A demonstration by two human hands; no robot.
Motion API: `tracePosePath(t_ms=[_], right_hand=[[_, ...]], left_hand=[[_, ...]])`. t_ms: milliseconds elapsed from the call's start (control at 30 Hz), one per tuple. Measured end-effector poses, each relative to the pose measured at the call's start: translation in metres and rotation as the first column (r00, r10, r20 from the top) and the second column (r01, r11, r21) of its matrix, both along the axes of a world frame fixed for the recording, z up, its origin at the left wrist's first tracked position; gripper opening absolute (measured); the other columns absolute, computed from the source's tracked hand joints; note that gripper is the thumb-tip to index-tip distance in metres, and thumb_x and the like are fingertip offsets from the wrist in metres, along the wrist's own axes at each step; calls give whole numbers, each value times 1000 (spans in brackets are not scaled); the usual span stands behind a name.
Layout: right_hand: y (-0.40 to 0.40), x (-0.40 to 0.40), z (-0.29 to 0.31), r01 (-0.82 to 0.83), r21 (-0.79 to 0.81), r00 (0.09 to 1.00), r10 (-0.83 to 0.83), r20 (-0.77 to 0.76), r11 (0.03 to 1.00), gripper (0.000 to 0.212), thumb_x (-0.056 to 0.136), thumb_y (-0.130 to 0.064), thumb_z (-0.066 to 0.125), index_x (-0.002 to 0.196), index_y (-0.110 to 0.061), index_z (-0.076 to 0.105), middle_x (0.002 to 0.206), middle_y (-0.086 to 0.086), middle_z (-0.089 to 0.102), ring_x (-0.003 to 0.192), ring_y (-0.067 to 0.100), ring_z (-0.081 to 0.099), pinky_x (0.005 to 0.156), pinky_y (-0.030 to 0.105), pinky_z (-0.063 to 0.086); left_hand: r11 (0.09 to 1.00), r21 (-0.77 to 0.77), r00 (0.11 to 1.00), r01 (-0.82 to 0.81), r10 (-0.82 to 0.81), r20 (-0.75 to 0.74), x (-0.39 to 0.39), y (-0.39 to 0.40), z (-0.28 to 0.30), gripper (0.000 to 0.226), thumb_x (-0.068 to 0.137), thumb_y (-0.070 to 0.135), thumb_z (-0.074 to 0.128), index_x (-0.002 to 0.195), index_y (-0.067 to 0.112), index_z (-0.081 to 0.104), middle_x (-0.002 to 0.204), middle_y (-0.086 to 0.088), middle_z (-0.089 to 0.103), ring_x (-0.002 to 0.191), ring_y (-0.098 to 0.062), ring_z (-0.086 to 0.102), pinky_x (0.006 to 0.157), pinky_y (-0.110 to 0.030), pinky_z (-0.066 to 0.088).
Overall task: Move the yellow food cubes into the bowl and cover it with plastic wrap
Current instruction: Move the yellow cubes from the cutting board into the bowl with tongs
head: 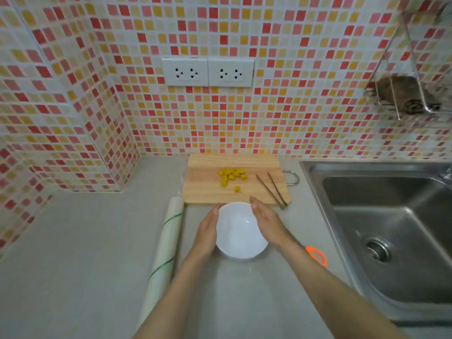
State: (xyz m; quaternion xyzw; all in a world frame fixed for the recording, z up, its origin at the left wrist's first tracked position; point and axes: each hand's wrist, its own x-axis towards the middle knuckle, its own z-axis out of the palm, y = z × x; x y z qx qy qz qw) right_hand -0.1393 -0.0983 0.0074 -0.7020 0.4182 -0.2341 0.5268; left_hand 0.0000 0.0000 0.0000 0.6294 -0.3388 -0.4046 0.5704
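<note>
Head view: both hands, left hand (206,234) and right hand (267,222), cup the empty white bowl (241,232) with fingers pressed straight together, apparently steadying it on the desk (73,241) just before the cutting board (208,189), where the yellow food cubes (231,176) wait beside tongs (272,189), plastic wrap roll (166,245) left.

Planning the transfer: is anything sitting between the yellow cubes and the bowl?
Nothing visible. The yellow cubes lie on the cutting board, the empty bowl just in front of it. The tongs lie off to the right.
</note>
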Motion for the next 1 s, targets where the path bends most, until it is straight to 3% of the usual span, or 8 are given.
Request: tracePosePath(t_ms=[167,267,367,500,600,700,833,1000], right_hand=[[9,4,-5,186,24,972,-188,140,982,35,98,-21,41,128,-10,55,132,2,57,122,10,49,102,23,35],[7,5,-7,171,25,976,-173,129,985,34,98,-23,40,127,-12,56,129,-1,58,120,8,50,100,21,35],[-6,4,-5,159,7,984,-159,77,987,34,98,-21,40,125,-11,57,127,2,60,118,10,51,96,19,35],[-43,-5,-1,181,-526,915,-338,-220,831,28,89,-10,53,114,1,60,121,19,59,114,34,51,95,33,37],[-67,-11,-1,159,-575,737,-484,-472,803,43,88,-28,56,122,-2,50,131,19,47,121,37,40,98,42,32],[-81,-11,-8,127,-540,669,-473,-573,832,46,87,-36,57,118,-3,50,128,18,46,118,35,40,95,42,32],[-93,-8,-12,98,-589,669,-491,-558,802,30,86,-30,58,106,-8,63,114,15,55,110,33,44,90,40,30],[-107,11,-6,127,-579,774,-446,-450,806,32,89,-16,53,119,-12,60,113,15,58,104,35,51,85,36,25]], left_hand=[[982,3,975,-190,189,-117,-12,-6,-3,38,100,27,37,132,15,53,131,0,58,118,-13,54,91,-21,42],[963,-1,955,-268,266,-129,-16,-7,-4,36,101,24,34,121,14,62,123,-5,64,114,-20,58,94,-31,45],[961,-3,953,-278,275,-123,-15,-6,-5,37,101,22,31,116,15,64,118,-6,66,112,-22,59,90,-30,46],[962,15,955,-271,271,-123,-14,-6,-4,38,101,23,31,121,14,62,121,-7,65,114,-22,58,98,-37,45],[964,10,952,-265,263,-154,-11,-5,-2,40,97,34,37,120,15,63,121,-5,66,113,-21,60,97,-40,47],[964,17,949,-267,266,-166,-7,-6,-5,36,98,31,36,118,21,64,117,0,67,110,-19,62,89,-35,51],[963,10,945,-268,265,-194,-7,-6,-5,33,98,34,38,113,27,66,110,8,71,104,-12,65,81,-28,50],[957,5,930,-291,285,-231,-8,-6,-4,41,87,45,41,114,27,66,111,8,71,106,-13,64,85,-31,50]])
